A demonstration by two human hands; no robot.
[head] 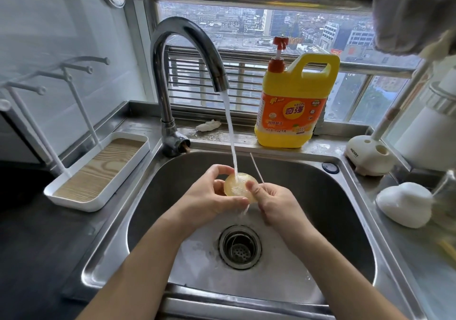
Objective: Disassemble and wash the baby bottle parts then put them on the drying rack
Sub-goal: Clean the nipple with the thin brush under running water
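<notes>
Both forearms are reaching over the sink [333,208]. My left hand [209,194] is cupping the translucent yellow bottle part [237,187] under the faucet [164,102] stream, and my right hand [274,201] is pinching a thin white stick [256,169] while thumbing the part. I'm rinsing; next, I judge, it's going left to the drying rack [74,202].

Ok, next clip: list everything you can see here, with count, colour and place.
round bottle part: one, translucent yellowish, under the water stream
thin stick: one, white, sticking up from the right hand
faucet: one, chrome, behind the sink, running
sink: one, steel, centre
drain strainer: one, metal, sink bottom
dish soap jug: one, yellow with red pump, window ledge
rag: one, white, ledge beside the faucet
drying rack: one, white with wood-look tray, left counter
brush holder: one, cream, right counter
left hand: fingers holding the bottle part
right hand: gripping the stick, thumb on the part
</notes>
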